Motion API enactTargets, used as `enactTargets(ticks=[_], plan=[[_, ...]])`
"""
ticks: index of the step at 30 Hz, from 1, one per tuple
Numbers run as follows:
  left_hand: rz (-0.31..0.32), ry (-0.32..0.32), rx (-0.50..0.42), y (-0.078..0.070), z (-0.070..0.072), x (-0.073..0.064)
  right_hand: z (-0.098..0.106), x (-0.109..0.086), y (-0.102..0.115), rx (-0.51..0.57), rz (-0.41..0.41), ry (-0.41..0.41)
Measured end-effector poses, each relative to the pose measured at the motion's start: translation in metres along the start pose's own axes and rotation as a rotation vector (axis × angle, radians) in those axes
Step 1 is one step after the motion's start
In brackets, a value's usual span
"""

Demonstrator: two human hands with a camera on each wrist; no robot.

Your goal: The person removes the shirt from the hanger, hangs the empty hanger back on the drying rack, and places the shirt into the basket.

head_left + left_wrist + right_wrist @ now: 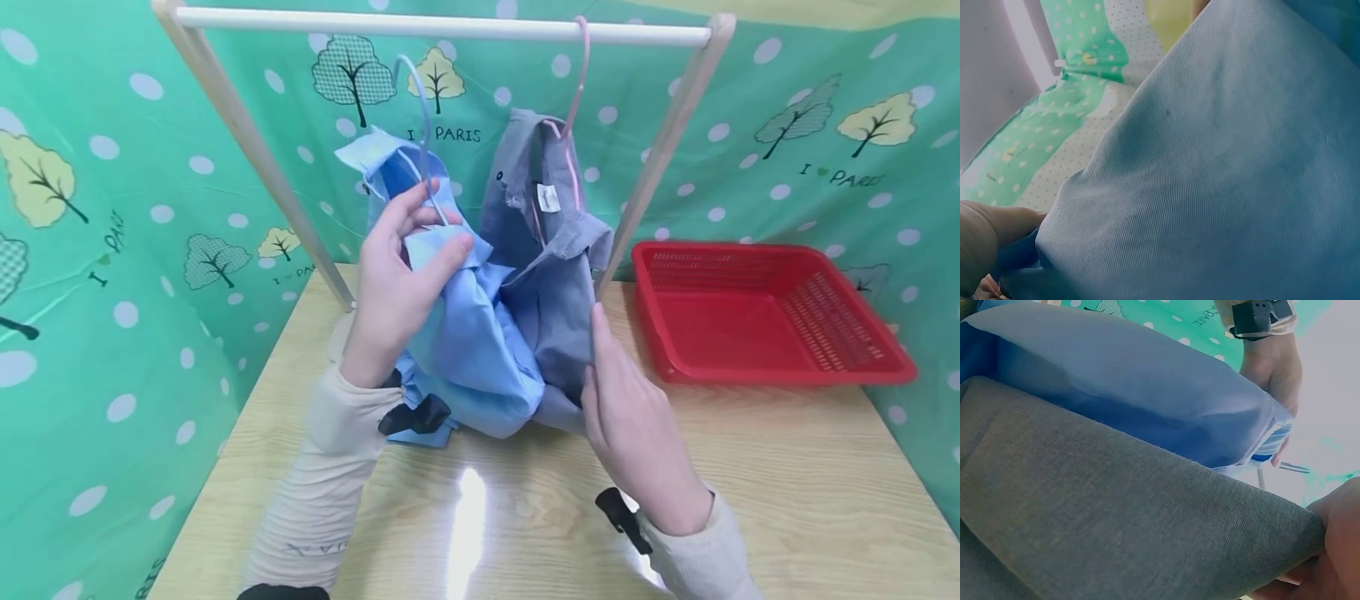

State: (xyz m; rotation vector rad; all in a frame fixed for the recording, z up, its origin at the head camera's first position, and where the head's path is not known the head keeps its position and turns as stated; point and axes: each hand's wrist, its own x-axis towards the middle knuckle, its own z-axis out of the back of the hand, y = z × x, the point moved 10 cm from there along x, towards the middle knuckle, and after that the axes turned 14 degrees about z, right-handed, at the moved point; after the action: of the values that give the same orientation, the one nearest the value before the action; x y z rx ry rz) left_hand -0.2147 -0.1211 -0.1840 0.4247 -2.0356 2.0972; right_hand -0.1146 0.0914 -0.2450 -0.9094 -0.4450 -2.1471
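Observation:
My left hand [393, 279] grips the light blue hanger [426, 125] at its neck together with the collar of a light blue shirt [480, 358]. The thumb lies over the collar, and the hanger's hook shows just below the rack's bar. A grey-blue shirt [551, 325] hangs beside it from a pink hanger [580, 83] hooked over the bar. My right hand [637, 425] pinches this shirt's right edge, also seen in the right wrist view, where the grey cloth [1135, 494] runs to the fingers. In the left wrist view, blue cloth [1210, 162] covers most of the picture.
The rack has a white bar [480, 27] and wooden posts [255, 142] on both sides. To the right a red plastic basket [772, 375] stands on the wooden table [540, 517]. Green dotted cloth [120, 250] with tree prints surrounds the table.

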Motion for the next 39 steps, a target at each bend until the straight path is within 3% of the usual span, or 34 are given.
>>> enactTargets(ticks=[7, 14, 19, 31, 35, 39], plan=[[0.047, -0.009, 0.012, 0.014, -0.002, -0.006, 0.001, 0.0, 0.001, 0.004, -0.001, 0.004], [0.016, -0.021, 0.026, 0.02, -0.005, -0.01, -0.002, -0.003, -0.002, -0.002, -0.052, 0.062], [0.018, -0.02, 0.04, 0.025, -0.006, -0.013, 0.0, -0.002, 0.0, 0.007, -0.059, 0.059], [0.035, -0.019, 0.073, 0.032, -0.007, -0.019, 0.018, 0.004, 0.011, 0.031, -0.039, -0.071], [0.042, -0.014, 0.077, 0.035, -0.008, -0.02, 0.03, 0.016, 0.03, 0.052, 0.049, -0.17], [0.051, -0.007, 0.086, 0.038, -0.011, -0.022, 0.026, 0.022, 0.048, 0.111, 0.126, -0.183]])
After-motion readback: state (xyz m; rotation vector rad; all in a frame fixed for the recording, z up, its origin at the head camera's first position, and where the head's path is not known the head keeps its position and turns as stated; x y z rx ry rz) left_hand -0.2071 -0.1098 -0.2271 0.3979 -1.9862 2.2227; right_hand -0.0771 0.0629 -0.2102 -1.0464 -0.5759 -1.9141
